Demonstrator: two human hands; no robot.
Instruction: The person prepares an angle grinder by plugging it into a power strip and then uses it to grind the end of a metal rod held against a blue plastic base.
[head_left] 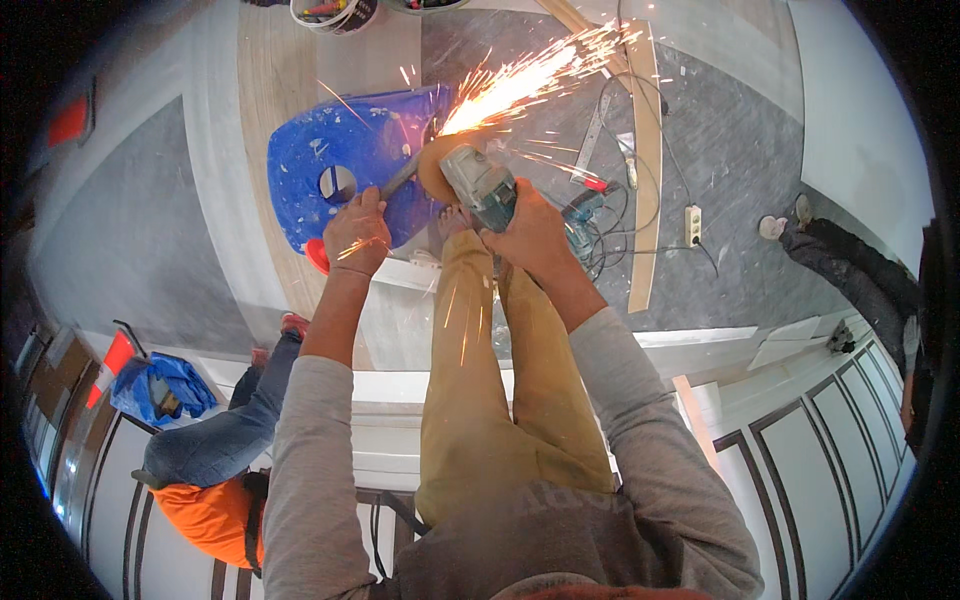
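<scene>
My right hand (527, 232) is closed round the body of an angle grinder (478, 183). Its brownish disc (432, 172) is at the far end of a narrow metal bar (402, 177). From that contact a bright spray of sparks (535, 85) flies to the far right. My left hand (358, 232) grips the near end of the bar, above a paint-spotted blue plastic stool (300, 160) with a round hole in its top. The exact cutting point is hidden by the disc and glare.
On the right lie a long wooden strip (645, 190), a metal square (592, 135), a second power tool (580, 222), cables and a power strip (693, 225). A bucket (335, 14) stands at the far edge. One person (215, 445) is at left, another (850, 265) at right.
</scene>
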